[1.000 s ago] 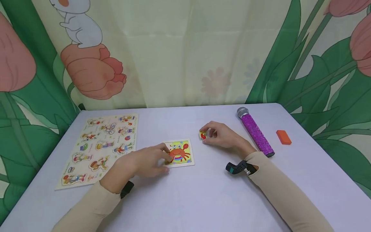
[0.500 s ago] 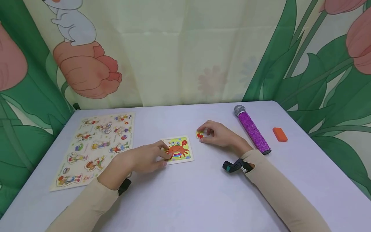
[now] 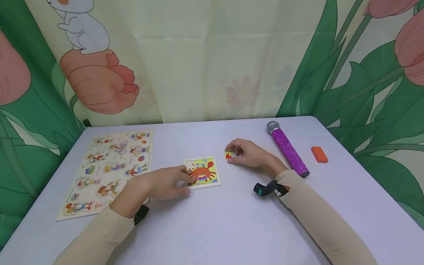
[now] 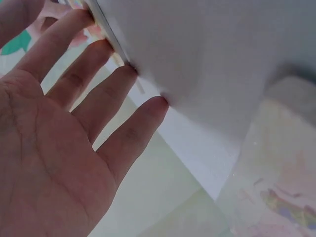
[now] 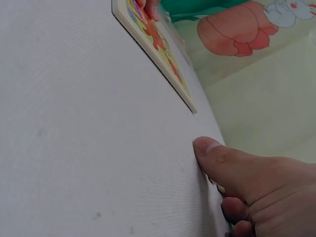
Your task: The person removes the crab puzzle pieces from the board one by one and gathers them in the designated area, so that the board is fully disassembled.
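Note:
A small square wooden puzzle [image 3: 206, 172] with a red crab on a yellow ground lies on the table, inside a pale frame. My left hand [image 3: 167, 183] reaches over its left side, fingertips touching it; in the left wrist view the fingers [image 4: 116, 94] are nearly straight, tips against the puzzle's edge and table. Right of the puzzle, my right hand [image 3: 250, 154] pinches a small yellow-and-red puzzle piece [image 3: 228, 155] between thumb and forefinger at the tabletop. In the right wrist view the thumb [image 5: 217, 153] hides most of that piece.
A larger picture board [image 3: 114, 167] with children figures lies at the left, partly under the left forearm. A glittery purple microphone [image 3: 289, 150] and an orange block [image 3: 319, 154] lie to the right. A printed curtain [image 3: 198, 73] hangs behind the table.
The head view has shifted slightly. Both hands keep nearly the same places; the small piece sits a little more under the right fingers, and the crab puzzle stays put.

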`<state>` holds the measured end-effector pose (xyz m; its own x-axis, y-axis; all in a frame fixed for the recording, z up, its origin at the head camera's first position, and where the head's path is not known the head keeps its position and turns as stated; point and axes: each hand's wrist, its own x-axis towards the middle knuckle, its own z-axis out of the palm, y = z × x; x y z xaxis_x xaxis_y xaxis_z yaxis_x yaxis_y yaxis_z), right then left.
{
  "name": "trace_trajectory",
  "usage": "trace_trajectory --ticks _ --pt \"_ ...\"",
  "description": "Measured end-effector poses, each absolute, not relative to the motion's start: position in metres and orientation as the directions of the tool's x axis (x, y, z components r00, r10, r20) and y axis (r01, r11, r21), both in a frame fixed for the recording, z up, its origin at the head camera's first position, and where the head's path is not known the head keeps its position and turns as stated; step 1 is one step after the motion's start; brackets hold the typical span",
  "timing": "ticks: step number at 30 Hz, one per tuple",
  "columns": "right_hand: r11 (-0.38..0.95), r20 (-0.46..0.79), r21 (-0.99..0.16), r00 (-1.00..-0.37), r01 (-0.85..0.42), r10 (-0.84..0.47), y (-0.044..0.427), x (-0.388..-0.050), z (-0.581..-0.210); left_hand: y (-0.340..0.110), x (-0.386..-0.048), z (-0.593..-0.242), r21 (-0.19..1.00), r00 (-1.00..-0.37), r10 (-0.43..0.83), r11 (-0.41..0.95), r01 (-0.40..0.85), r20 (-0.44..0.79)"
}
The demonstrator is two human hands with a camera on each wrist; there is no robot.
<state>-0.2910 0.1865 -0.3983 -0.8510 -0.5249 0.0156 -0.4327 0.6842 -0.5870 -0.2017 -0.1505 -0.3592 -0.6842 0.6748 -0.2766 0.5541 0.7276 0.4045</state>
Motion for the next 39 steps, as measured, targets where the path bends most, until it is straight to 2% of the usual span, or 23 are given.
trace_trajectory --ticks 10,15,22,27,32,39 --pt "0.637 0.056 -0.598 -0.818 -0.486 -0.572 0.179 -0.288 -0.386 -0.147 -0.199 -0.355 0.396 -0.707 0.641 0.758 0.519 -0.300" --pt "0.589 0.072 -0.590 -0.763 -0.552 -0.642 0.163 -0.283 -0.385 -0.153 -0.200 -0.358 0.391 -0.704 0.628 0.771 0.503 -0.332" --pt "0.583 0.046 -0.545 -0.716 -0.602 -0.697 0.140 -0.282 -0.384 -0.154 -0.200 -0.361 0.421 -0.704 0.641 0.754 0.504 -0.307" --pt "0.553 0.033 -0.496 -0.651 -0.669 -0.758 0.124 -0.279 -0.384 -0.153 -0.197 -0.363 0.411 -0.706 0.638 0.758 0.506 -0.307" --pt "0.537 0.066 -0.483 -0.640 -0.692 -0.766 0.113 -0.277 -0.380 -0.151 -0.199 -0.361 0.414 -0.706 0.647 0.749 0.517 -0.290" --pt "0.526 0.045 -0.459 -0.610 -0.716 -0.791 0.100 -0.279 -0.373 -0.149 -0.200 -0.359 0.396 -0.728 0.611 0.779 0.486 -0.311"
